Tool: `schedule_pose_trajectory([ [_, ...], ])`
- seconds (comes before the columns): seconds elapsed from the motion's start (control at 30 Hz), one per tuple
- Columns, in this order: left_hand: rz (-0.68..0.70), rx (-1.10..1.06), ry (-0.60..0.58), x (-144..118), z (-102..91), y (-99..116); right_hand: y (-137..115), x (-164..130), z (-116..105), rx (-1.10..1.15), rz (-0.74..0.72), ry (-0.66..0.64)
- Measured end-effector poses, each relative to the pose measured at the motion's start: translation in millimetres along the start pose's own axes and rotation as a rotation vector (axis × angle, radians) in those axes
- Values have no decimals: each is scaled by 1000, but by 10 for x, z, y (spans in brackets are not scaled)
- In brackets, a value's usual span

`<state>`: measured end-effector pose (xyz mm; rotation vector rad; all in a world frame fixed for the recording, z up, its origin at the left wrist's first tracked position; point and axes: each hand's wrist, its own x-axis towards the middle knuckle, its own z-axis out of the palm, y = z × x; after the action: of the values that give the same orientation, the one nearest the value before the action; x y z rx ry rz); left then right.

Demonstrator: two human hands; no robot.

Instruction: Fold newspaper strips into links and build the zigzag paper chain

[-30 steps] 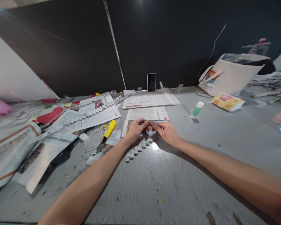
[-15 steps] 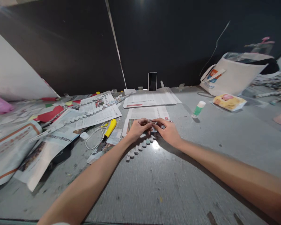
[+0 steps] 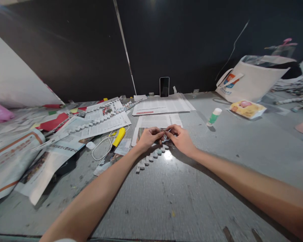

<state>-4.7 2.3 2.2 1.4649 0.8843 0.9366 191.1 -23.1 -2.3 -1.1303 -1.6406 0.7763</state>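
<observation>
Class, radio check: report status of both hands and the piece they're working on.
Left hand and right hand pinching the end of a grey folded-paper zigzag chain. Chain trails toward the viewer. Yellow-handled cutter lies apart, left.

newspapers [image 3: 108,122], bag [image 3: 249,82], print illegible

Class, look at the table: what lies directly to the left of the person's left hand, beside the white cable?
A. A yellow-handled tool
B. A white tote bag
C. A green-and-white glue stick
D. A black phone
A. The yellow-handled tool lies by the white cable just left of the left hand; the glue stick, phone and tote bag are elsewhere.
</observation>
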Motion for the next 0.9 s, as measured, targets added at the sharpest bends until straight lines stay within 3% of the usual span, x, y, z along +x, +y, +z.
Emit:
schedule_pose_trajectory([
  [0.53, -21, 2, -18, -4, 21, -12, -11, 25, 3, 41, 71, -83],
  [0.9, 1, 16, 10, 21, -6, -29, -17, 23, -6, -28, 26, -30],
])
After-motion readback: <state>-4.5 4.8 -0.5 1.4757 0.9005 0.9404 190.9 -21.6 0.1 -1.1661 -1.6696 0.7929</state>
